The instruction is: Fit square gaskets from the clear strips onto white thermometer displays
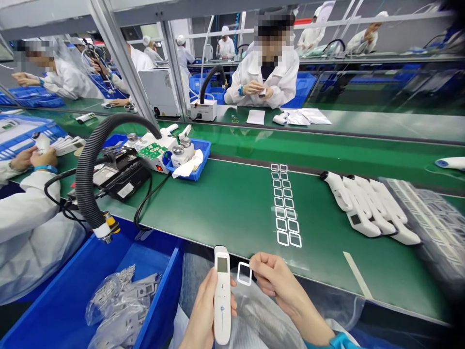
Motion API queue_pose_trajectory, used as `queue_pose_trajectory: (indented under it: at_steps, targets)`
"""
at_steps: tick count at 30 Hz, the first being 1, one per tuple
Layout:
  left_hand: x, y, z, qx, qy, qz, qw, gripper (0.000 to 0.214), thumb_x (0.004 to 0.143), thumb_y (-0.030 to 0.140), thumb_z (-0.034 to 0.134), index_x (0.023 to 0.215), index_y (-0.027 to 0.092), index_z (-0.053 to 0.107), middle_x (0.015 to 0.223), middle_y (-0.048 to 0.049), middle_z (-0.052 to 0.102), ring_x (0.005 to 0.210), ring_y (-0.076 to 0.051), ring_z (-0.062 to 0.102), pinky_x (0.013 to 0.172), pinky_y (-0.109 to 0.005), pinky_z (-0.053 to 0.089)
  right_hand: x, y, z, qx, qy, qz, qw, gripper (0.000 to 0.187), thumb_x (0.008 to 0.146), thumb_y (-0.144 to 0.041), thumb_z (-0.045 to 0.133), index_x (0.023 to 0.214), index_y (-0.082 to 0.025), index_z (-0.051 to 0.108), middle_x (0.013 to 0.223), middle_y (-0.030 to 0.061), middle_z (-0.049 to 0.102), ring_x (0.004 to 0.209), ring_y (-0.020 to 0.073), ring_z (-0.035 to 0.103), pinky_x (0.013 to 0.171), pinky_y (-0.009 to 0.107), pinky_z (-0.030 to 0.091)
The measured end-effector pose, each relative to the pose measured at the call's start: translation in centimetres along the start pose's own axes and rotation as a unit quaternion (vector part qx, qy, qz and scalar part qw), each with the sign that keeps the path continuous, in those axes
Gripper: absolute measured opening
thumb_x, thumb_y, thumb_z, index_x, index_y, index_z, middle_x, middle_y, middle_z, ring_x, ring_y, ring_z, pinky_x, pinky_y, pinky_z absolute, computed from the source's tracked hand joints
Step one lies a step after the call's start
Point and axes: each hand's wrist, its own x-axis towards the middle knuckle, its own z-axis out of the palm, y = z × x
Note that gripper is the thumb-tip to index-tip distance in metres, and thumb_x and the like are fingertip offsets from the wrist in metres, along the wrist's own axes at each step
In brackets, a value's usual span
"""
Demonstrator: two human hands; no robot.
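My left hand (204, 310) is wrapped around a white handheld thermometer (222, 291), held upright with its small grey display facing me. Just to its right, my right hand (278, 281) pinches the edge of a clear square screen cover (244, 274) with a white border. A small gap separates the cover from the thermometer. Beyond my hands, two columns of similar white-bordered covers (283, 203) lie on the green work surface (218, 208). Several white thermometers (363, 208) rest side by side at the right.
A blue bin (174, 286) with bagged parts is at lower left. A black flexible hose (85, 169) arches above it. A blue tray (203, 160) holds metal-capped bottles. Stacked clear sheets (432, 218) lie far right. Co-workers sit at left and across the green belt (319, 150).
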Motion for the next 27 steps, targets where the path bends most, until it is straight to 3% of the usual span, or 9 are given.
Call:
queue_pose_trajectory:
  at_steps: [4, 9, 17, 20, 24, 25, 27]
  targets:
    - [0.2, -0.5, 0.3, 0.009, 0.0, -0.009, 1.0, 0.07, 0.063, 0.077, 0.07, 0.088, 0.012, 0.063, 0.077, -0.0065, 0.066, 0.052, -0.012, 0.054, 0.049, -0.024, 0.045, 0.0, -0.2, 0.4, -0.012, -0.002, -0.038, 0.999, 0.042, 0.068, -0.053, 0.077, 0.065, -0.019, 0.052, 0.042, -0.0121, 0.029, 0.039, 0.0034, 0.017, 0.04, 0.021, 0.011]
    - [0.4, -1.2, 0.5, 0.027, -0.013, -0.033, 0.999, 0.069, 0.068, 0.078, 0.064, 0.087, 0.011, 0.064, 0.058, -0.0043, 0.061, 0.046, -0.012, 0.051, 0.046, -0.022, 0.04, 0.0, -0.8, 1.5, -0.09, 0.001, -0.113, 0.989, 0.05, 0.071, -0.065, 0.071, 0.067, -0.017, 0.056, 0.049, -0.0084, 0.037, 0.044, 0.0054, 0.023, 0.042, 0.022, 0.015]
    - [0.2, -0.7, 0.9, 0.034, -0.013, -0.037, 0.999, 0.069, 0.065, 0.079, 0.065, 0.086, 0.013, 0.063, 0.055, -0.0022, 0.059, 0.044, -0.012, 0.051, 0.044, -0.022, 0.04, 0.6, -0.1, 1.8, -0.189, -0.019, -0.165, 0.968, 0.04, 0.089, -0.055, 0.057, 0.073, -0.018, 0.057, 0.052, -0.0042, 0.048, 0.049, 0.0111, 0.043, 0.051, 0.025, 0.032]
    - [0.2, -0.7, 1.0, 0.02, -0.009, -0.037, 0.999, 0.067, 0.065, 0.077, 0.067, 0.086, 0.014, 0.062, 0.056, -0.0015, 0.058, 0.043, -0.012, 0.051, 0.043, -0.022, 0.04, 0.0, 0.6, 1.5, -0.3, 0.008, -0.262, 0.917, 0.031, 0.097, -0.04, 0.048, 0.08, -0.018, 0.062, 0.059, -0.0021, 0.05, 0.054, 0.0126, 0.045, 0.054, 0.026, 0.035]
    - [0.3, -0.7, 1.1, 0.019, -0.007, -0.018, 1.0, 0.064, 0.067, 0.076, 0.067, 0.084, 0.015, 0.061, 0.056, -0.0014, 0.058, 0.042, -0.012, 0.049, 0.042, -0.022, 0.039, -0.9, 1.5, 0.7, -0.461, 0.022, -0.42, 0.782, 0.025, 0.099, -0.024, 0.044, 0.104, -0.019, 0.068, 0.072, 0.0032, 0.056, 0.062, 0.0162, 0.051, 0.059, 0.029, 0.039]
    - [0.3, -0.7, 1.0, 0.023, -0.007, -0.012, 1.0, 0.063, 0.068, 0.076, 0.066, 0.083, 0.015, 0.061, 0.055, -0.0016, 0.058, 0.042, -0.012, 0.049, 0.041, -0.022, 0.039, -1.1, 1.6, 0.5, -0.478, 0.016, -0.436, 0.762, 0.026, 0.099, -0.022, 0.044, 0.11, -0.02, 0.067, 0.073, 0.0037, 0.057, 0.063, 0.0168, 0.052, 0.06, 0.03, 0.04]
    - [0.4, -0.7, 1.0, 0.034, -0.015, -0.009, 0.999, 0.064, 0.071, 0.077, 0.062, 0.081, 0.014, 0.06, 0.052, -0.002, 0.056, 0.041, -0.011, 0.047, 0.04, -0.021, 0.038, -1.2, 1.4, 0.2, -0.467, 0.002, -0.44, 0.768, 0.028, 0.098, -0.02, 0.045, 0.118, -0.021, 0.065, 0.08, 0.0051, 0.059, 0.07, 0.0178, 0.056, 0.064, 0.03, 0.044]
